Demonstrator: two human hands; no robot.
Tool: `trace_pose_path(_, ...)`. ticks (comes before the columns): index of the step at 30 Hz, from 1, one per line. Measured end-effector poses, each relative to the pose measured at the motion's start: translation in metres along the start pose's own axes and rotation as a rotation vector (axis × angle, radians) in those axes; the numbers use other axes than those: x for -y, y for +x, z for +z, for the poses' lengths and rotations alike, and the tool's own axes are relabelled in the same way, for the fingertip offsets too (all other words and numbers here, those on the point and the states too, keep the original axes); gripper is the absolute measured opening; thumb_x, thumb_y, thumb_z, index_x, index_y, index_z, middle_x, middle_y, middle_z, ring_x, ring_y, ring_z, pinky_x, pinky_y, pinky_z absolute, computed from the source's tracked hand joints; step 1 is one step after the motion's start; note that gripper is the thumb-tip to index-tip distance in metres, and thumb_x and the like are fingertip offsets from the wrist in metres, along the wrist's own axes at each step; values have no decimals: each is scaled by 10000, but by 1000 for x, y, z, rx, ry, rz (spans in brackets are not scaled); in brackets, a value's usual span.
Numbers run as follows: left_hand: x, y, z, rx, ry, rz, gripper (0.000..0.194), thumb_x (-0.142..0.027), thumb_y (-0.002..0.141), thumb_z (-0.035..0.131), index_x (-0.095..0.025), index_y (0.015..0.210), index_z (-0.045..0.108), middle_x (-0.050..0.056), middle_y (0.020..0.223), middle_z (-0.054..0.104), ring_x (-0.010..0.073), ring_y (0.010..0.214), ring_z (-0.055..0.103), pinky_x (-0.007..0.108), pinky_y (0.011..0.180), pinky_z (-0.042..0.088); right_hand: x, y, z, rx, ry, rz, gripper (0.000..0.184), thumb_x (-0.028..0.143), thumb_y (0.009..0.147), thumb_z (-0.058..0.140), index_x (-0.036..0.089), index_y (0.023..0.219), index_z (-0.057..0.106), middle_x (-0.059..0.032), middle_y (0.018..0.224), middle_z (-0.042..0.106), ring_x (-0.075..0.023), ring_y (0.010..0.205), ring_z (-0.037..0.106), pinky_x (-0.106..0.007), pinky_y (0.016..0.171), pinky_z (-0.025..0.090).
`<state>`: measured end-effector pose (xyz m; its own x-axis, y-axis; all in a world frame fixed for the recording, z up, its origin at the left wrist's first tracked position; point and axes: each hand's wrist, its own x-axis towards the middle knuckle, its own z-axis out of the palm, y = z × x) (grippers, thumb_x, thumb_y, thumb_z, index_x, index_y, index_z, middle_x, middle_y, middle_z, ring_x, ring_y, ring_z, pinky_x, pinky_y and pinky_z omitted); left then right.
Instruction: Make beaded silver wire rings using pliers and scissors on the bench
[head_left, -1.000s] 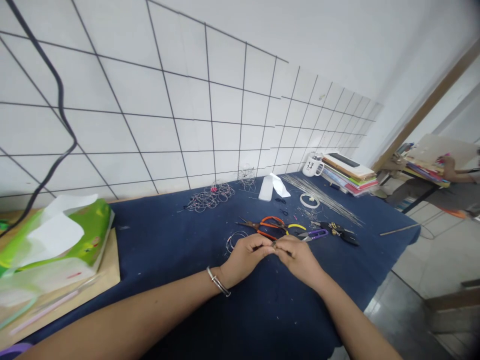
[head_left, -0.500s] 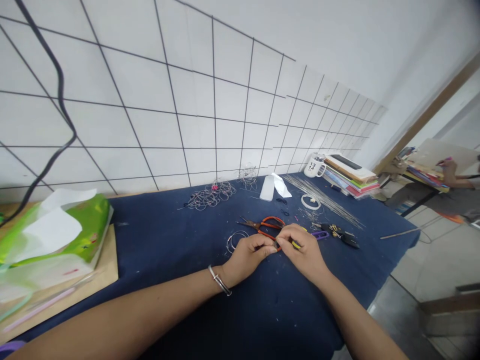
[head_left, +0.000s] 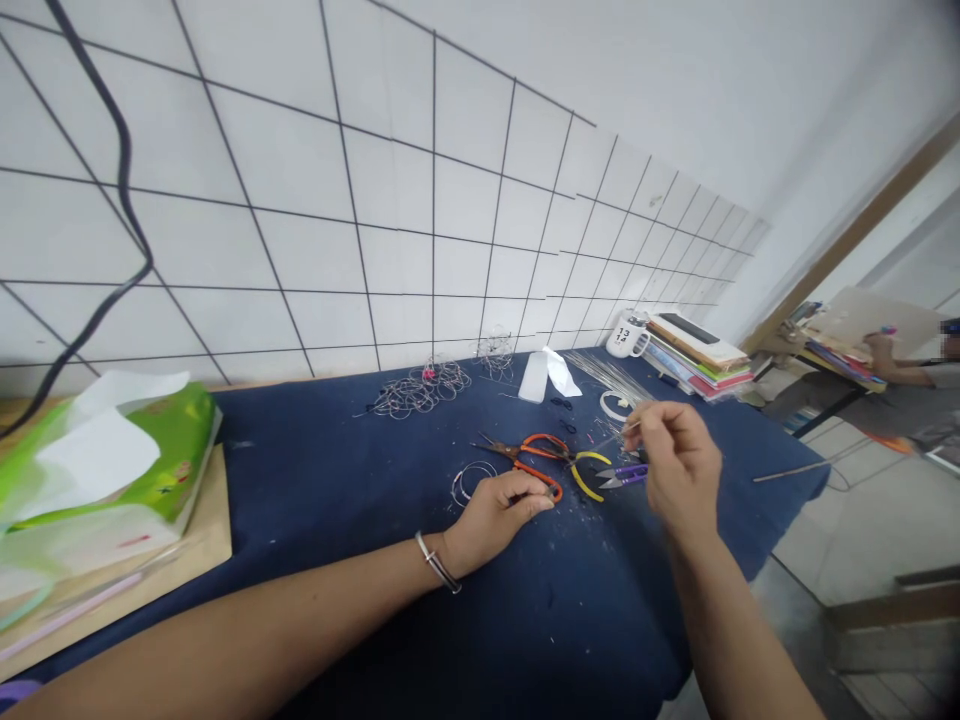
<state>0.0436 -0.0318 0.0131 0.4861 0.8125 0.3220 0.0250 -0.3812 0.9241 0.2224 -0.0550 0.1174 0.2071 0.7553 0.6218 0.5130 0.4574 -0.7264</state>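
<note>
My left hand (head_left: 496,512) rests on the dark blue cloth (head_left: 337,480) with its fingers curled and pinched; what they hold is too small to see. A metal bangle sits on that wrist. My right hand (head_left: 675,468) is raised above the cloth, pinching a thin silver wire (head_left: 616,434) that points left. Just beyond my left hand lie orange-handled scissors (head_left: 534,452), yellow-handled pliers (head_left: 586,470) and purple snips (head_left: 624,474). A few wire loops (head_left: 469,482) lie left of the scissors.
A pile of wire rings (head_left: 416,392) lies near the tiled wall. A bundle of straight wires (head_left: 607,375), a white mug (head_left: 625,335) and stacked books (head_left: 694,350) are at the far right. A green tissue pack (head_left: 105,460) sits left. Another person works at a desk far right.
My hands were together over the cloth. My right hand has lifted up and to the right with a thin wire, while the left stayed in place.
</note>
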Motion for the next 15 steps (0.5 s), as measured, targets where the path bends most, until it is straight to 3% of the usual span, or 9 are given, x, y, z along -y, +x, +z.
trace_pose_path(2,1,0,0,-4,1,-2,180,-292,791,514,-151,753,620,17,761,617,122,721,550,226,697,426,-7,8,-7,-6,54,55,145,317,840,424,188,802,476,-28,739,556,-109,591,519,-241,552,434)
trace_pose_path(3,2,0,0,-15,2,-5,184,-297,791,514,-152,755,620,16,763,620,121,721,552,227,698,427,-12,11,-9,51,53,90,156,325,837,428,183,797,479,-22,704,562,-105,570,522,-236,540,435)
trace_pose_path(7,4,0,0,-69,7,-27,189,-307,799,505,-165,797,631,16,813,636,126,760,564,230,739,425,-36,1,-9,417,-35,240,158,310,812,457,171,748,498,1,599,572,-102,521,524,-229,516,432)
trace_pose_path(15,2,2,-3,-22,67,-53,175,-280,805,488,-171,803,624,1,796,622,119,747,545,222,736,409,-55,-39,0,500,-247,129,74,193,778,452,183,728,506,12,659,575,-103,605,523,-228,600,405)
